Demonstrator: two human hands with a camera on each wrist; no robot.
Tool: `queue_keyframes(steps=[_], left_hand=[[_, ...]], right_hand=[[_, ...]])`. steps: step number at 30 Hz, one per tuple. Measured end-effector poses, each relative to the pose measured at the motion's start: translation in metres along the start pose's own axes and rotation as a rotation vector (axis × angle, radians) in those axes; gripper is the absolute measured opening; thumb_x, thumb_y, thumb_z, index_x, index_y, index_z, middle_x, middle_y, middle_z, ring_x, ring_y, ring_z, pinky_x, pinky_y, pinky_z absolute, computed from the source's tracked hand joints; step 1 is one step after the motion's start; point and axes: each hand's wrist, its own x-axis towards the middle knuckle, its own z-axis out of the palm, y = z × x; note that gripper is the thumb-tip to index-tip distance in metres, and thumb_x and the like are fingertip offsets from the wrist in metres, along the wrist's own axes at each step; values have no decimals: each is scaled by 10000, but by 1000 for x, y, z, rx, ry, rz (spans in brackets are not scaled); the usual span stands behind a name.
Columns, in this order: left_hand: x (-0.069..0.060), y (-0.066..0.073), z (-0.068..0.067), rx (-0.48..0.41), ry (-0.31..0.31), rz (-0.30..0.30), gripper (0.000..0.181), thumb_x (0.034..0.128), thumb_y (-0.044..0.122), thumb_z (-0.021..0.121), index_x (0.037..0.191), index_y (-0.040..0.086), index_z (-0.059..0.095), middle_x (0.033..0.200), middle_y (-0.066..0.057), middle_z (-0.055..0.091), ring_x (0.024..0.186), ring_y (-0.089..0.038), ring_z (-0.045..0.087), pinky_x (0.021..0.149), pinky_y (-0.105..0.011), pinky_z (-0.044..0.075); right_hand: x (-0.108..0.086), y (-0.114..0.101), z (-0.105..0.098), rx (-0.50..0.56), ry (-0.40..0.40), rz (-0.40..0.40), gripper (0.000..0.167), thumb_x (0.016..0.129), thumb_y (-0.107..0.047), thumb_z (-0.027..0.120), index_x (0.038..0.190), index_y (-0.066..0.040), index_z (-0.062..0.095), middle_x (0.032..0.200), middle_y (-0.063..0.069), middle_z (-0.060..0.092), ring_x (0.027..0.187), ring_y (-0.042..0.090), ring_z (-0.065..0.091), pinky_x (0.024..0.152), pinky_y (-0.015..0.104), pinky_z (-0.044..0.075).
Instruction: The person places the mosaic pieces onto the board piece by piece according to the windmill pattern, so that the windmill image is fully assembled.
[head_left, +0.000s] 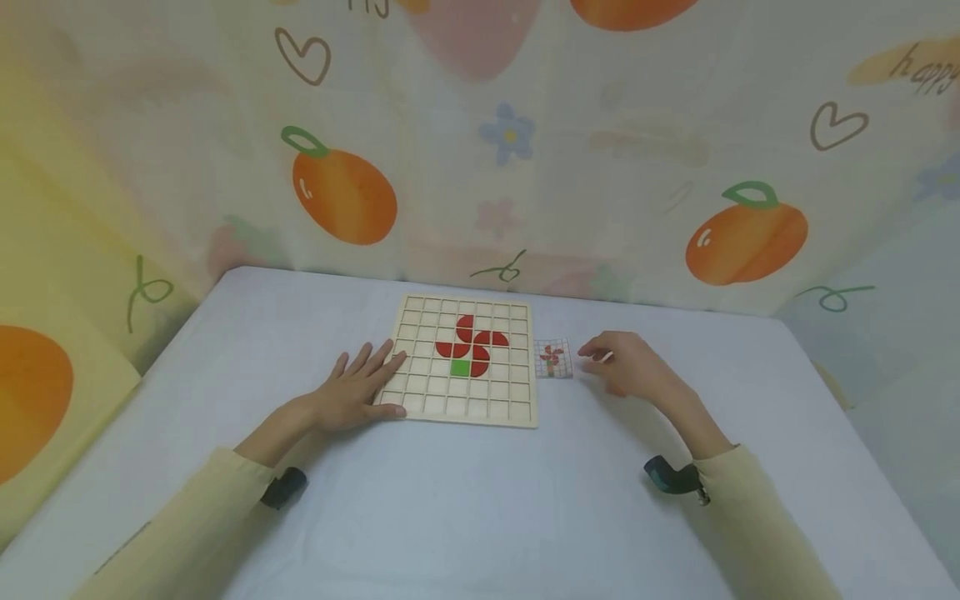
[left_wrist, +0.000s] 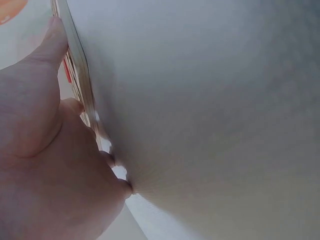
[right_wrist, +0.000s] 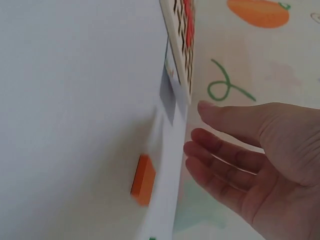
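Observation:
A square wooden grid board (head_left: 437, 405) lies flat on the table. Red curved pieces (head_left: 480, 361) form a pinwheel in its cells, with one green square (head_left: 461, 367) below the middle. My left hand (head_left: 348, 398) rests on the board's left edge, fingers spread and thumb at the near left corner. A small pattern card (head_left: 553, 358) with a similar pinwheel lies against the board's right side. Just right of the card hovers my right hand (head_left: 628, 364), its fingers loosely bent and holding nothing. Below it, in the right wrist view, an orange block (right_wrist: 143, 180) lies on the table.
White cloth covers the table (head_left: 480, 508). Behind it hangs a fruit-patterned curtain (head_left: 600, 183). A dark wrist device (head_left: 285, 487) sits under the left sleeve, another device (head_left: 671, 477) under the right. Something tiny and green (right_wrist: 152, 238) shows at the right wrist view's bottom edge.

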Motion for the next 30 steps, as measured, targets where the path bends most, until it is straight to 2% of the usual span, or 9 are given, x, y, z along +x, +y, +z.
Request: queue_keyframes(steps=[2,5,10,13,18,25,30], left_hand=[[1,0,0,-5,2,12,893,917,520,610,1563,66,194,1621,-224,55,1455,-497,-27,1105,-682,-59],[2,-1,-1,-5,3,28,899,914,522,611,1562,61,192,1617,-235,51,1449,-508,-33,1099,-689,-63],[3,-3,-2,25,-14,-2,904,918,540,598,1571,84,170,1628,-204,31,1463,-478,-43,1114,-667,-66],[3,-3,-1,20,-15,-5,899,920,530,603,1568,75,179,1625,-213,40,1459,-488,-34,1109,-676,-60],[2,-3,0,13,-15,-12,896,920,532,602,1568,79,182,1626,-211,43,1460,-485,-33,1110,-677,-56],[2,-4,0,11,-11,-8,896,918,525,609,1569,81,182,1626,-209,42,1460,-485,-35,1108,-679,-60],[1,-2,0,8,-9,-8,895,919,528,605,1569,81,182,1627,-208,42,1460,-484,-36,1109,-677,-61]], right_hand=[[-5,8,-3,-1,-10,15,250,933,-154,668,1157,-45,698,1085,132,666,931,278,637,708,351,572],[-13,19,-7,-15,2,-7,244,921,-135,676,1134,-21,707,1059,131,681,944,284,638,790,402,559],[-25,33,-11,-40,39,-58,244,881,-126,727,1077,19,720,980,123,695,901,285,641,806,448,542],[-29,39,-9,-45,40,-60,252,870,-122,740,1068,31,718,981,127,698,905,289,642,813,454,539],[-29,41,-4,-29,27,-52,235,873,-93,726,1065,43,715,1013,150,697,925,306,643,816,458,541],[-29,39,-2,-43,53,-72,187,837,-38,744,1014,14,715,959,125,695,888,287,637,805,457,541],[-29,38,-2,-39,81,-105,151,839,-62,761,973,0,728,931,104,713,890,283,649,821,470,543]])
